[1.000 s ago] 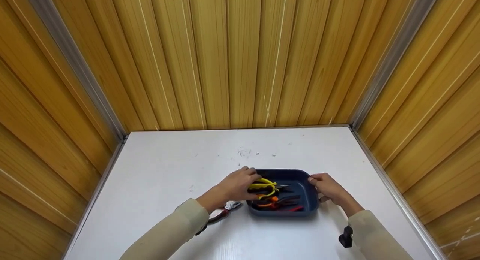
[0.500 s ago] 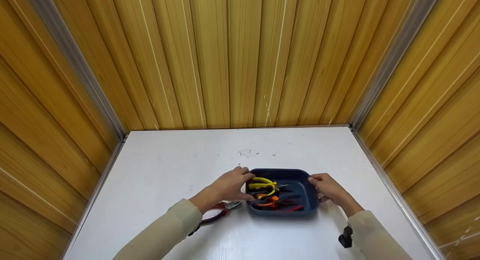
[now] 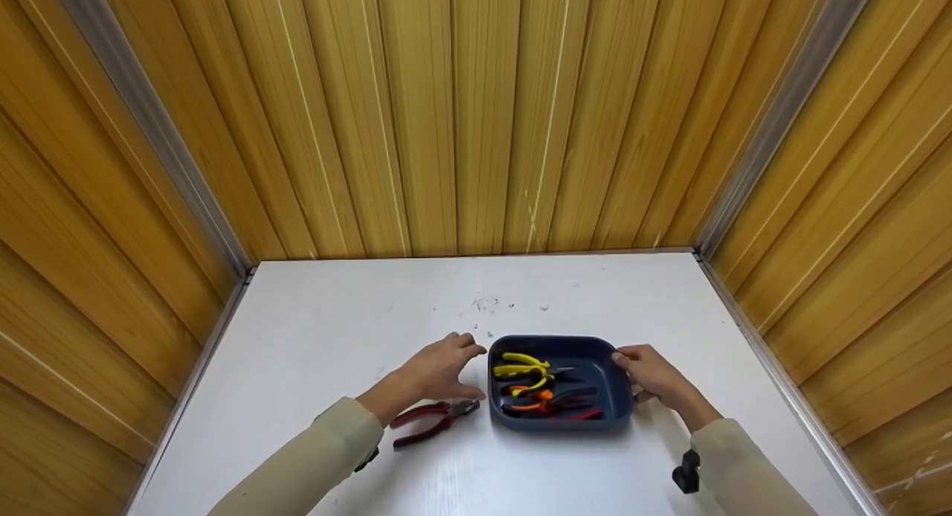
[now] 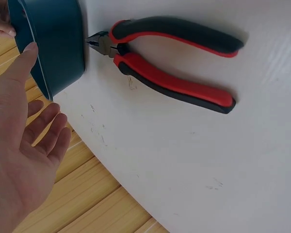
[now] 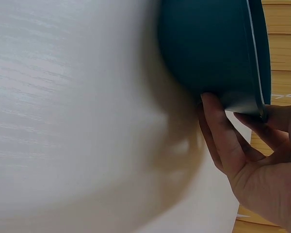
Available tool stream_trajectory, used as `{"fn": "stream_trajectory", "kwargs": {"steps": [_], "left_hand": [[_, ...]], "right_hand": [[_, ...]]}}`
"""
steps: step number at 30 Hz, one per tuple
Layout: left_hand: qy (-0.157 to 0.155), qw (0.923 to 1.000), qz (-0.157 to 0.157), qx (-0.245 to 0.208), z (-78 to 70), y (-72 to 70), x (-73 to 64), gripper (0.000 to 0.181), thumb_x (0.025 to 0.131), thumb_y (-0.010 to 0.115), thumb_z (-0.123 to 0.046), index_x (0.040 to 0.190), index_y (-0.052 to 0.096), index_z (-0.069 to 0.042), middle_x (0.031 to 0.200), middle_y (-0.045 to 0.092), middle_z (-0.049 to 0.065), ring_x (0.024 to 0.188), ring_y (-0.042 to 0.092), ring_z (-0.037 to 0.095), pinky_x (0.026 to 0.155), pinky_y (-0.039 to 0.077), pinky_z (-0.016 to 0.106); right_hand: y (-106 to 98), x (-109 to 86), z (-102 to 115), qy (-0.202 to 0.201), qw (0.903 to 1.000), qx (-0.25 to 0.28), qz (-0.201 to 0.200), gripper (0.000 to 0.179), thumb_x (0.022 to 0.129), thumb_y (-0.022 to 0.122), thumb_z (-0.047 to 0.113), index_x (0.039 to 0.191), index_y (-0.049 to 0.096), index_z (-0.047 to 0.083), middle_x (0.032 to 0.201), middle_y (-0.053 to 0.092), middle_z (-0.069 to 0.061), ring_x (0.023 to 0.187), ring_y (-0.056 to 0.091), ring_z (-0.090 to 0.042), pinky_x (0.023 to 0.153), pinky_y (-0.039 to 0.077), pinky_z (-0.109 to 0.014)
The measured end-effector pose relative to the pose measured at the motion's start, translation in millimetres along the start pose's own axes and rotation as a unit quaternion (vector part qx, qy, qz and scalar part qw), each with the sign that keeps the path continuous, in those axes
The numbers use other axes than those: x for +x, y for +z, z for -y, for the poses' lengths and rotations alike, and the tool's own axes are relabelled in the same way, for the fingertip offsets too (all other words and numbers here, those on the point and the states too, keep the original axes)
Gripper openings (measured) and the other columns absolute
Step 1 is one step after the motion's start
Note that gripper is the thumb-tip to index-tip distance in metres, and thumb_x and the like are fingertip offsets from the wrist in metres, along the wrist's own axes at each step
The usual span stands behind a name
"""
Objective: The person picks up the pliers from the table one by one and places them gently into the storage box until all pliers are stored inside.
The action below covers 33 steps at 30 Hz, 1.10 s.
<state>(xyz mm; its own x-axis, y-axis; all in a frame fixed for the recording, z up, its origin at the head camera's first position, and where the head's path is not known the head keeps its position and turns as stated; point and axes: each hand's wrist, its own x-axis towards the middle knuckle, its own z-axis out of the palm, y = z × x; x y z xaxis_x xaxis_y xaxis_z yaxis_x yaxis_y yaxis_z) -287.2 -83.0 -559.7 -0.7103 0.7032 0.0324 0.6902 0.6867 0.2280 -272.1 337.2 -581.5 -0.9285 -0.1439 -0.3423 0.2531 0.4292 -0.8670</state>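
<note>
A dark blue rectangular bin (image 3: 556, 424) sits on the white table, with several pliers in it. Among them are yellow-handled pliers (image 3: 524, 370) and orange-and-black pliers (image 3: 543, 401). My right hand (image 3: 656, 378) pinches the bin's right rim, thumb on top and fingers against the outer wall. Just off the left end of the bin is my left hand (image 3: 435, 369), fingers spread and holding nothing; in the left wrist view its thumb tip overlaps the rim. Red-and-black combination pliers (image 4: 169, 63) lie beside that hand, handles spread, their nose toward the bin.
The white table (image 3: 335, 315) carries some dark scuff marks behind the bin. Wood-patterned panels (image 3: 476, 129) rise at the back and on both sides, with grey metal posts (image 3: 149, 122) in the corners.
My left hand has drawn back left from over the bin's left end, uncovering the yellow-handled pliers and more of the red-and-black pliers on the table. The right hand and bin stay put.
</note>
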Motion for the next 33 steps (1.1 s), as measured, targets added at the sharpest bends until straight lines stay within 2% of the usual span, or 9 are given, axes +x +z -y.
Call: {"fn": "stream_trajectory", "kwargs": {"steps": [6,11,21,26,33], "left_hand": [[-0.005,1.0000,-0.006,0.000,10.2,0.6,-6.0,0.075,0.088,0.085,-0.053,0.143,0.063,-0.008,0.128,0.061,0.006,0.113,0.058,0.022,0.094,0.055,0.039],[-0.018,0.9998,0.009,0.008,15.8,3.0,-12.6,0.073,0.088,0.084,-0.054,0.143,0.064,-0.010,0.129,0.062,0.005,0.114,0.058,0.022,0.095,0.055,0.039],[-0.038,0.9982,0.046,0.010,19.2,7.9,-26.7,0.071,0.088,0.083,-0.054,0.142,0.065,-0.012,0.130,0.061,0.004,0.113,0.057,0.020,0.095,0.056,0.039],[-0.044,0.9974,0.058,0.000,22.5,11.2,-34.1,0.071,0.087,0.082,-0.057,0.141,0.065,-0.014,0.129,0.061,0.002,0.108,0.056,0.016,0.092,0.056,0.038],[-0.036,0.9974,0.063,0.005,25.3,19.5,-44.8,0.068,0.086,0.081,-0.059,0.133,0.066,-0.013,0.121,0.060,0.000,0.103,0.056,0.015,0.086,0.056,0.036]], "right_hand": [[-1,1.4,-1,0.008,1.0000,-0.003,-0.002,0.039,0.113,0.050,0.023,0.138,0.063,-0.004,0.115,0.067,-0.020,0.091,0.072,-0.027,0.063,0.061,-0.044],[-1,1.3,-2,0.007,1.0000,-0.005,-0.004,0.040,0.113,0.050,0.022,0.140,0.062,-0.005,0.119,0.066,-0.020,0.095,0.072,-0.028,0.063,0.061,-0.045],[-1,-0.8,1,-0.005,1.0000,0.001,0.005,0.036,0.113,0.050,0.024,0.129,0.066,-0.004,0.100,0.065,-0.015,0.078,0.066,-0.021,0.058,0.059,-0.042],[-1,-0.9,1,-0.004,1.0000,0.000,0.002,0.035,0.113,0.051,0.024,0.128,0.067,-0.004,0.101,0.066,-0.016,0.079,0.067,-0.022,0.058,0.059,-0.042],[-1,0.3,0,-0.001,1.0000,-0.005,0.004,0.037,0.113,0.050,0.025,0.132,0.065,-0.004,0.102,0.066,-0.016,0.076,0.067,-0.021,0.058,0.059,-0.042]]}}
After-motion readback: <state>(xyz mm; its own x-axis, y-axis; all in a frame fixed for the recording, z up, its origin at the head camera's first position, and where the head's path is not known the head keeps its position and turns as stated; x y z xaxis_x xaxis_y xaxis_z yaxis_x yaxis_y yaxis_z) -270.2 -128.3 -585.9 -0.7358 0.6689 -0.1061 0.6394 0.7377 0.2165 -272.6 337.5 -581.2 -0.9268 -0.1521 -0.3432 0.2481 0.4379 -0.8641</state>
